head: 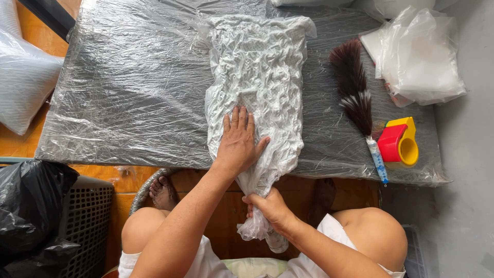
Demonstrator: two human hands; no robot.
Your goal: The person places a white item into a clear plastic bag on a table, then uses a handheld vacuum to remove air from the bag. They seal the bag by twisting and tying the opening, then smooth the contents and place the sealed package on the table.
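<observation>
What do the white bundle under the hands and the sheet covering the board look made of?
White bundle: looks like crinkled fabric inside a thin clear plastic bag; matte wrinkles under a glossy film. The left hand presses it flat, the right hand grips its gathered end. Cover sheet: seemingly clear plastic film, shiny and creased, over a dark board.

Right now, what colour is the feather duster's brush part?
Dark brown, paler streaks low down, on the feather duster; head view.
</observation>
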